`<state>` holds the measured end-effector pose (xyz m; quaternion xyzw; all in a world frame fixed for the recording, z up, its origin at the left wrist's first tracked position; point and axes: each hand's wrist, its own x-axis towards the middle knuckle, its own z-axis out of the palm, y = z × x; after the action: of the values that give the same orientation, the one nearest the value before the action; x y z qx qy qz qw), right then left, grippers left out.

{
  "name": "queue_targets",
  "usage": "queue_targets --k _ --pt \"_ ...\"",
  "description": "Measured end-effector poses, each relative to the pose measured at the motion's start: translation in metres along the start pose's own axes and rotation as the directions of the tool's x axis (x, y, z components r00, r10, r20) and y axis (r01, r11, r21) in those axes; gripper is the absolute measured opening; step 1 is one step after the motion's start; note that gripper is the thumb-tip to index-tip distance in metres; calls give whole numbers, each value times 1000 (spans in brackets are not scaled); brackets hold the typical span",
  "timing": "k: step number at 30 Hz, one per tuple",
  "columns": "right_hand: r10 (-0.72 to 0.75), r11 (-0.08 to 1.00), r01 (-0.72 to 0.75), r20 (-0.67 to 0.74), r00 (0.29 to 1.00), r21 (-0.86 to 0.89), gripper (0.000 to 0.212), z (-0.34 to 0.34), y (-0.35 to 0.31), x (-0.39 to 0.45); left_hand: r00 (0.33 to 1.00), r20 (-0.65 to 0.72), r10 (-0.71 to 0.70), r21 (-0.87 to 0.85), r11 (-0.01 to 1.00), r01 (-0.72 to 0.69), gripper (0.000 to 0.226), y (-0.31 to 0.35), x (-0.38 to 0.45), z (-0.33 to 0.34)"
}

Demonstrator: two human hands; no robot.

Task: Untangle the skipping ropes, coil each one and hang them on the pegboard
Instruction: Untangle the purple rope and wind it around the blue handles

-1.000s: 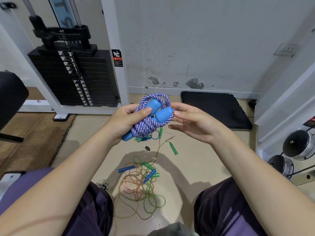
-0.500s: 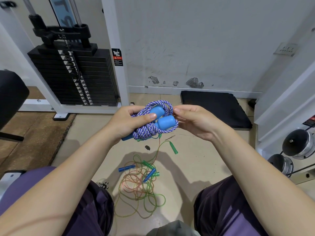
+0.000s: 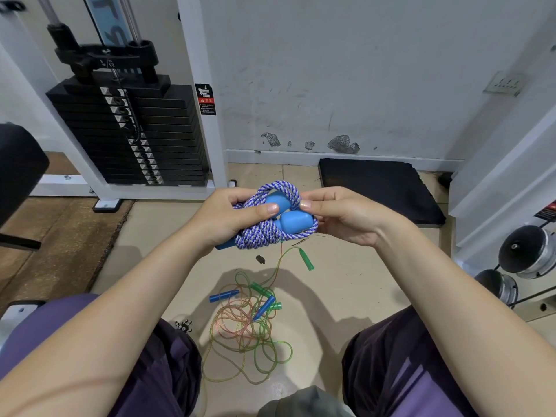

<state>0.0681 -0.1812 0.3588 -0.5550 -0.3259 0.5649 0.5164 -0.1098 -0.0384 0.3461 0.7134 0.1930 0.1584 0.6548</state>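
Note:
A blue-and-white braided skipping rope (image 3: 264, 233) with two light-blue handles (image 3: 293, 221) is bundled at chest height. My left hand (image 3: 228, 218) grips the bundle, thumb across the upper handle. My right hand (image 3: 343, 215) pinches a loop of the braid at the bundle's right side. Below on the floor lies a tangle of thin green and orange ropes (image 3: 243, 329) with small blue handles (image 3: 224, 295) and green handles (image 3: 306, 259). No pegboard is in view.
A black weight stack (image 3: 132, 130) in a white frame stands at the back left. A black mat (image 3: 379, 188) lies by the wall. Dumbbells (image 3: 529, 251) sit on a rack at the right. A dark pad (image 3: 18, 170) is at the left edge. My knees flank the tangle.
The bundle has turned so the handles lie more level. My right hand closed in from holding open beside it and now pinches the braid loop.

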Motion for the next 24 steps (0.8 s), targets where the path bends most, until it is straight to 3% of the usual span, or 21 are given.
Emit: queue_targets --k 5,11,15,18,21,24 --pt "92 991 -89 32 995 -95 56 2 0 -4 998 59 -4 27 1000 2 9 -1 -2 2" --pt "79 995 -80 -27 996 -53 57 4 4 -3 990 127 -64 39 997 59 35 -2 3 -3" --pt "46 998 -49 -52 998 -45 41 5 7 -1 987 137 -83 28 996 80 33 -3 2 -1" --pt "24 999 -27 -84 996 -34 12 7 13 4 988 100 -116 97 990 106 30 -2 -1 6" --pt "-3 1000 4 -132 991 8 16 10 15 6 986 53 -158 139 979 150 42 -3 0 10" --pt "2 1000 2 -142 990 27 24 12 15 7 986 38 -164 90 983 160 32 -2 1 12"
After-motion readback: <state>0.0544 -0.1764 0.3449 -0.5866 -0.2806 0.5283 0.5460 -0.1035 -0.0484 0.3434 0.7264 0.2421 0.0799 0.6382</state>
